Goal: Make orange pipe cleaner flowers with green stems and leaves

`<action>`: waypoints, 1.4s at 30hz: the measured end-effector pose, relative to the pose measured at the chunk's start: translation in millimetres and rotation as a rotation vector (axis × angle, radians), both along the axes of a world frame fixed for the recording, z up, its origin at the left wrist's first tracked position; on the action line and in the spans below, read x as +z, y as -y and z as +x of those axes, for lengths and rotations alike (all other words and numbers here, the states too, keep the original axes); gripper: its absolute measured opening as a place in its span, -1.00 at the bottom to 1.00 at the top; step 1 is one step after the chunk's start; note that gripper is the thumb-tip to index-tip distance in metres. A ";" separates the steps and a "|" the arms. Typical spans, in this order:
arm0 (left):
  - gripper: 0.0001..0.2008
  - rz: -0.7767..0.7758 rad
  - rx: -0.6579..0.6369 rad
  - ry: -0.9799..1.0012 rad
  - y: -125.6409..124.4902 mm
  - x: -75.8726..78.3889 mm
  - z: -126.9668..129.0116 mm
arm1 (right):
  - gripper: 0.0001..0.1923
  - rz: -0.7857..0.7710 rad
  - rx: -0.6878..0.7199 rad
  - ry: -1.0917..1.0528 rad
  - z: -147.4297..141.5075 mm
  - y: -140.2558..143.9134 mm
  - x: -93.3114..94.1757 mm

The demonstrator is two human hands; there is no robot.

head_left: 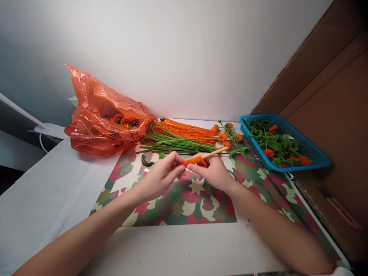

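Note:
An orange pipe cleaner (196, 161) is wound in close turns around a light wooden stick (215, 152), held over the middle of the mat. My left hand (165, 170) pinches the left end of the orange coil between thumb and fingers. My right hand (215, 171) is closed around the stick, its thumb pressed against the coil. The stick's bare end points up and to the right. Behind my hands lie straight orange pipe cleaners (186, 128) and green pipe cleaners (178, 142). Small curled green pieces (147, 160) rest near my left hand.
An orange plastic bag (94, 122) with orange and green pieces inside stands at the left. A blue basket (299, 168) of green and orange pieces sits at the right, near a cardboard panel (330, 96). Flower stems (230, 134) lie between. A patterned mat (178, 209) covers the table's middle.

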State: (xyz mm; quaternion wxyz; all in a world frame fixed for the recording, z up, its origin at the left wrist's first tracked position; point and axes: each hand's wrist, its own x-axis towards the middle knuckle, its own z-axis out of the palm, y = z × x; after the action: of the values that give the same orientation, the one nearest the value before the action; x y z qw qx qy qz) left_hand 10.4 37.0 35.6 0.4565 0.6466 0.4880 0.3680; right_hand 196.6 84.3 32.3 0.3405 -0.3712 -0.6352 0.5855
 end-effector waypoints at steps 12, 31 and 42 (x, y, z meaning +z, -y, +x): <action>-0.70 -0.021 -0.007 -0.006 -1.0 3.9 -6.7 | -0.79 0.049 0.055 -0.034 22.9 -16.7 26.5; -0.66 -0.450 -0.277 0.494 0.6 9.8 -3.5 | -0.80 -0.074 0.194 -0.306 22.0 -19.9 2.2; -0.70 -0.382 -0.523 0.062 -9.6 14.8 -23.3 | -0.89 0.184 0.565 0.246 43.8 -25.7 35.5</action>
State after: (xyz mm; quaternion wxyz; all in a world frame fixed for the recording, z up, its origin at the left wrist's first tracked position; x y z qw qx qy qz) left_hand -12.9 46.6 50.4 0.6632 0.6414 0.3513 0.1594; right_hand 240.4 110.0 67.8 0.1172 -0.2157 -0.7999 0.5476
